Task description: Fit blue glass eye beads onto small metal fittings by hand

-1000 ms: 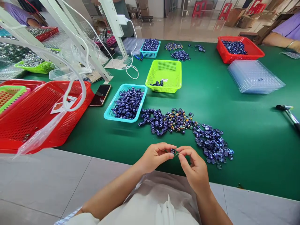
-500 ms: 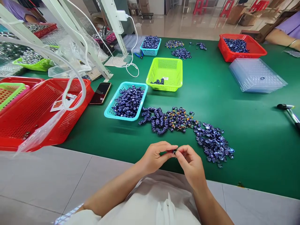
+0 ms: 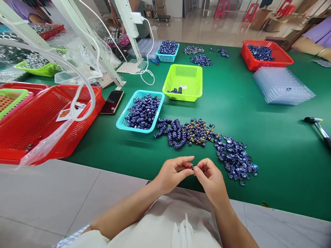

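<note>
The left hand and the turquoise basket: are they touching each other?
Apart. The head view shows green tabletop plainly between the left hand and the turquoise basket.

L fingers (image 3: 186, 159), R fingers (image 3: 200, 174) on dk pc. (image 3: 192, 167), grn table (image 3: 274, 141)

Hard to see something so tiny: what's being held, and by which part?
A small dark piece, pinched between left hand and right hand; which part is gripped can't be told.
</note>
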{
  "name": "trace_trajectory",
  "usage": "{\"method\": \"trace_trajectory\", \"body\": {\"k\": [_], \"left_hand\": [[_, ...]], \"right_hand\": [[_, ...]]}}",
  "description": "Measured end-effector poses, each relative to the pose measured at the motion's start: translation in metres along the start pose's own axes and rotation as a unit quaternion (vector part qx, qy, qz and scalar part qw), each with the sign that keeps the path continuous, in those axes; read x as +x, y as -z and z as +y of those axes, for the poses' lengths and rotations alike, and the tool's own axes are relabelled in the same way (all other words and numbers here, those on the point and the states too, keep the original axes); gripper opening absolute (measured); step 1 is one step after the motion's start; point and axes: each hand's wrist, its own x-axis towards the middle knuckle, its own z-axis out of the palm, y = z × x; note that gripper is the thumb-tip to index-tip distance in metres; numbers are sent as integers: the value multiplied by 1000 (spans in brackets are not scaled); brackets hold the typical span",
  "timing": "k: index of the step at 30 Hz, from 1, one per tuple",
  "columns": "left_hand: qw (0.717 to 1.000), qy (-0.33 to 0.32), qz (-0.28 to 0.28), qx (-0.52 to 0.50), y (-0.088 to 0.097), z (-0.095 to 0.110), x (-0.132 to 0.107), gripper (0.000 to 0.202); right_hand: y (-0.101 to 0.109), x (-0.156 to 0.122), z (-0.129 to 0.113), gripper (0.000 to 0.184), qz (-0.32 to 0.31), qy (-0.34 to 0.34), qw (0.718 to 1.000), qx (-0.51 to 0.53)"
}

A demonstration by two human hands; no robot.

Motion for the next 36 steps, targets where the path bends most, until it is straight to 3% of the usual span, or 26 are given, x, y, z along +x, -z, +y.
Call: {"method": "trace_trajectory", "body": {"k": [5, 10, 15, 22, 26, 30, 36], "left_hand": [[990, 73, 29, -115, -5, 6, -1, 26], [990, 69, 56, -113, -3, 13, 2, 25], [993, 58, 63, -86, -1, 14, 5, 20], [993, 65, 43, -90, -2, 12, 6, 12], [991, 75, 37, -101, -5, 12, 8, 10], [991, 81, 39, -100, -8, 12, 9, 12], [994, 75, 38, -66, -8, 11, 10, 12]], "right_hand": [[-5, 1, -1, 20, 19, 19, 1000, 7], [-2, 2, 3, 22, -26, 23, 997, 68], [7, -2, 9, 23, -8, 43, 999, 32], [10, -10, 5, 9, 6, 187, 981, -55], [4, -9, 4, 21, 12, 274, 953, -131], [-4, -6, 10, 28, 41, 316, 932, -171], [1, -6, 14, 34, 31, 324, 930, -173]]}}
